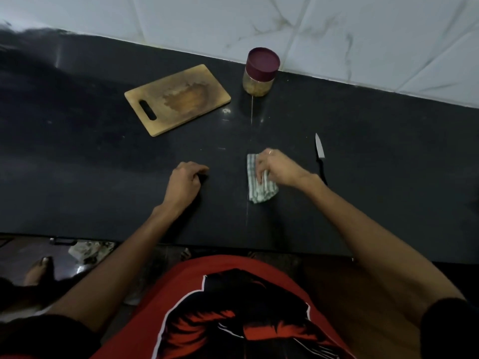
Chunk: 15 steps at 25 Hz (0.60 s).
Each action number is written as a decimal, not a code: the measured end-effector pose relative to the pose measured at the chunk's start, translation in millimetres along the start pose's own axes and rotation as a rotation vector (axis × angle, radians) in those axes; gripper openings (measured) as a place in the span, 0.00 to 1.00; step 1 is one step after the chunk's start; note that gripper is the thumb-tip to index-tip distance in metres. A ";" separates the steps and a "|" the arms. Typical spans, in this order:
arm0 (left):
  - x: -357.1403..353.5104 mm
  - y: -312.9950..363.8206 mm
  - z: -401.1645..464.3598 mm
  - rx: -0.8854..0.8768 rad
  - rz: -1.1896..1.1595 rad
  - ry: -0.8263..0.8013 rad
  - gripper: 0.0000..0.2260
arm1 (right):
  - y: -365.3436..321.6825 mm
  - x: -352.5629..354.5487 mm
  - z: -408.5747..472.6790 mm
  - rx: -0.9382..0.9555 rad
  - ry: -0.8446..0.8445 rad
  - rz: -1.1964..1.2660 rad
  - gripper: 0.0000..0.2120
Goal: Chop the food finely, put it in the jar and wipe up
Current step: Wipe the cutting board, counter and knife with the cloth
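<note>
Fingers, right hand (274, 167): curled over a folded striped cloth (260, 185), pinching and pressing it onto the dark counter (103, 156); a ring shows on one finger.
Fingers, left hand (186, 180): loosely curled, holding nothing, knuckles resting on the counter, left of the cloth and apart from it.
Cloth: lies flat, folded, well nearer the counter's front edge than the jar.
Jar (260, 73): upright at the back by the tiled wall (337, 35), beyond the cloth; maroon lid closed, pale chopped food visible through the clear side.
Chopping board (177, 98): wooden, beyond and left of the cloth, just left of the jar; a damp brown stain in its middle.
Knife (320, 156): flat on the counter just right of the cloth, blade pointing toward the wall.
</note>
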<state>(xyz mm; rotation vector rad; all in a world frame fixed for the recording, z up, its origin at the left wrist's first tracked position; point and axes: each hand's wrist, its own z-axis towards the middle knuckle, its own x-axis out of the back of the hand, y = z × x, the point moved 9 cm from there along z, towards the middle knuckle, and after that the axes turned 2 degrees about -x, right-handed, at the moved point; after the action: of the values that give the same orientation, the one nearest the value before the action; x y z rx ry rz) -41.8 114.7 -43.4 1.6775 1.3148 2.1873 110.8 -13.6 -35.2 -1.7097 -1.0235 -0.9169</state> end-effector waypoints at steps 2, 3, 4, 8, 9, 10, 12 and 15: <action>-6.7 6.3 4.3 -0.018 0.007 -0.023 0.19 | 16.3 28.8 13.4 -0.120 0.092 0.039 0.20; -10.8 10.0 6.5 -0.029 0.013 -0.035 0.19 | 22.7 35.8 20.5 -0.192 0.107 0.034 0.21; -15.9 14.3 8.8 -0.044 0.021 -0.051 0.19 | 27.1 35.8 26.5 -0.260 0.091 0.032 0.21; -33.2 31.6 12.6 -0.107 0.032 -0.102 0.19 | 22.1 0.9 17.7 -0.381 -0.005 0.006 0.21; -37.7 36.4 12.5 -0.123 0.029 -0.113 0.19 | 23.0 -7.1 5.4 -0.396 -0.004 0.008 0.22; -42.3 41.2 12.0 -0.140 0.027 -0.126 0.19 | 24.5 -13.9 -8.9 -0.413 -0.002 0.021 0.22; -53.5 52.3 10.9 -0.180 0.027 -0.156 0.19 | 28.8 -24.4 -38.3 -0.454 0.004 0.065 0.23; -74.6 74.5 7.2 -0.255 0.037 -0.222 0.18 | 31.8 -40.4 -78.2 -0.527 0.011 0.133 0.23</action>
<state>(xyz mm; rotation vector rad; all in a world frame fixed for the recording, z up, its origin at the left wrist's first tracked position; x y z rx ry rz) 24.0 32.3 -49.5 1.7907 0.9157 2.0146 113.9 -104.4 -57.7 -2.1708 -0.6821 -1.1759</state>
